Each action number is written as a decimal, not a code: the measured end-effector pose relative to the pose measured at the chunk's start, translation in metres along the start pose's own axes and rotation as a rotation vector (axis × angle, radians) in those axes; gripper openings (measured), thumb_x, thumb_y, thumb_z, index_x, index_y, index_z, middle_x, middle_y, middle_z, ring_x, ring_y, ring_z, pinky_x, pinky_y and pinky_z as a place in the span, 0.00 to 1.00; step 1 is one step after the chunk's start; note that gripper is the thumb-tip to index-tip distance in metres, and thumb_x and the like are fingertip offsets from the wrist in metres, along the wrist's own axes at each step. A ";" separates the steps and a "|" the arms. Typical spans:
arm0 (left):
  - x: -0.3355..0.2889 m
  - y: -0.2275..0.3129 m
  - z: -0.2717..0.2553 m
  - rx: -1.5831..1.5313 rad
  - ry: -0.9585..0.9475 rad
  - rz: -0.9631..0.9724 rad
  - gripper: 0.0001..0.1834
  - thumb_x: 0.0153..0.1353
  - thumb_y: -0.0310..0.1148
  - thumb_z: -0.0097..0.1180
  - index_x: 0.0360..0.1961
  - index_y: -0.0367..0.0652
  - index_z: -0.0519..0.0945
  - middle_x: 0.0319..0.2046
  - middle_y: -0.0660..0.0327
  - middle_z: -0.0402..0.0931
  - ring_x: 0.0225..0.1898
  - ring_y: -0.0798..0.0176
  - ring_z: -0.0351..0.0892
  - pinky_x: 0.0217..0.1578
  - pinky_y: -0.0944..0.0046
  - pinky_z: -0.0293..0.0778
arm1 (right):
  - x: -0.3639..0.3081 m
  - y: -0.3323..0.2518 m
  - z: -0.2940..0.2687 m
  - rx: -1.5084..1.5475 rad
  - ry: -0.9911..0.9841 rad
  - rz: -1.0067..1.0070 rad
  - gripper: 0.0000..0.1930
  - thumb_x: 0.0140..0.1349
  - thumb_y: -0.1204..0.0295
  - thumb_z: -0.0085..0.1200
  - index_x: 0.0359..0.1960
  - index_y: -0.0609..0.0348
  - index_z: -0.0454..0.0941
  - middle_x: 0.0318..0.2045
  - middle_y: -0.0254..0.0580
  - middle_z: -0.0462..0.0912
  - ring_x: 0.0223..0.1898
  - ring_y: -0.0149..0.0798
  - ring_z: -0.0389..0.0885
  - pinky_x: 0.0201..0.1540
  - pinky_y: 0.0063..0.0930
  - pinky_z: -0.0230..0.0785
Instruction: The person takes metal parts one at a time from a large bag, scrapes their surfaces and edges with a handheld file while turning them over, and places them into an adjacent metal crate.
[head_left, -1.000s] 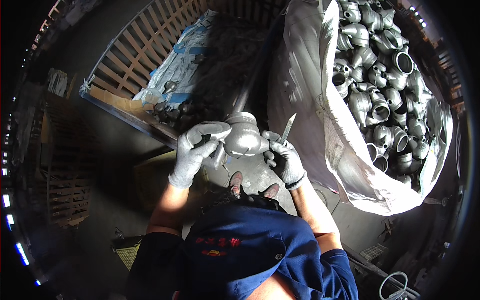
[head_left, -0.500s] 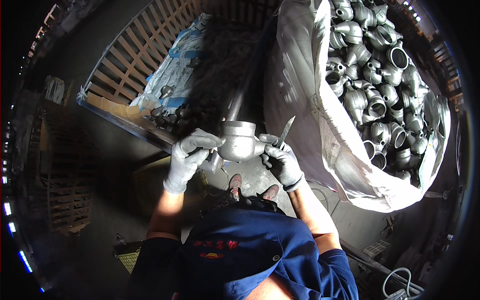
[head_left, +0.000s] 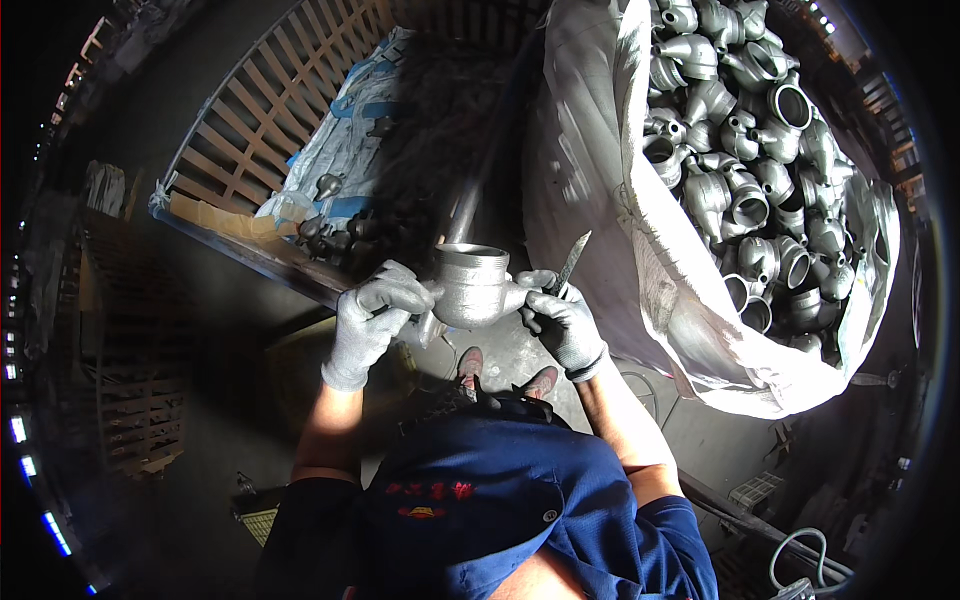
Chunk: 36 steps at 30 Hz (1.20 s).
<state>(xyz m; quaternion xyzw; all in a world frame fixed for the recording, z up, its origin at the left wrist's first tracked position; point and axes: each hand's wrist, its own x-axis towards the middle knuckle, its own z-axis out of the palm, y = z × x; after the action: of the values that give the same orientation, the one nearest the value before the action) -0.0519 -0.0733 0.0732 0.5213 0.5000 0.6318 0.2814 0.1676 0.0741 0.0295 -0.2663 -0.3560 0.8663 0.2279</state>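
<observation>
A grey metal casting [head_left: 470, 290], cup-shaped with an open round mouth and side spouts, is held up between my two gloved hands. My left hand [head_left: 372, 318] pinches its left end, fingers curled and thumb pressed on it. At the opposite side my right hand [head_left: 563, 325] grips the narrow spout with its fingertips. The same right hand also holds a thin, pointed file [head_left: 572, 262], whose blade sticks up past the fingers. Which fingers clasp the file's lower part is hidden.
To the right a big white woven sack [head_left: 660, 310] brims with similar grey castings [head_left: 745, 200]. A slatted crate [head_left: 262, 110] lined with plastic sheeting [head_left: 335, 150] stands ahead on the left, with a few castings inside. A metal bar [head_left: 478, 190] runs behind the held casting.
The casting has tilted, so its mouth now shows more of the inside. My left hand has shifted slightly left and down; the right hand is nearly still.
</observation>
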 end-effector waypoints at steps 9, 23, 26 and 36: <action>0.021 0.007 0.000 -0.407 0.304 -0.348 0.09 0.53 0.18 0.53 0.36 0.37 0.80 0.37 0.60 0.79 0.31 0.72 0.75 0.31 0.74 0.71 | 0.004 0.001 0.014 0.013 -0.008 0.126 0.23 0.67 0.59 0.48 0.58 0.60 0.67 0.32 0.37 0.79 0.19 0.24 0.65 0.19 0.16 0.57; 0.021 -0.192 -0.113 0.485 0.453 -0.500 0.15 0.51 0.17 0.54 0.43 0.31 0.78 0.38 0.59 0.78 0.35 0.65 0.76 0.37 0.66 0.73 | -0.073 0.006 -0.068 -0.666 0.041 -0.033 0.20 0.61 0.77 0.42 0.56 0.58 0.73 0.27 0.32 0.75 0.26 0.24 0.72 0.32 0.23 0.71; 0.066 -0.184 -0.084 0.427 0.416 -0.439 0.18 0.54 0.21 0.50 0.48 0.33 0.76 0.38 0.60 0.75 0.36 0.67 0.74 0.39 0.68 0.72 | -0.112 -0.032 -0.062 -0.707 0.139 0.073 0.21 0.63 0.74 0.44 0.60 0.53 0.71 0.32 0.37 0.80 0.32 0.28 0.77 0.40 0.25 0.72; 0.273 0.105 0.287 0.004 -0.437 0.169 0.16 0.62 0.23 0.51 0.50 0.30 0.75 0.46 0.57 0.78 0.46 0.69 0.75 0.50 0.70 0.69 | -0.202 -0.111 -0.087 -0.578 0.370 -0.432 0.21 0.66 0.72 0.47 0.62 0.54 0.69 0.35 0.30 0.82 0.25 0.19 0.69 0.31 0.16 0.66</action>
<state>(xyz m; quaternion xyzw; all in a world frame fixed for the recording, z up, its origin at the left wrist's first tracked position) 0.1540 0.2272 0.2605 0.6860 0.3829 0.5245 0.3280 0.3972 0.0703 0.1195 -0.3899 -0.5856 0.6000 0.3808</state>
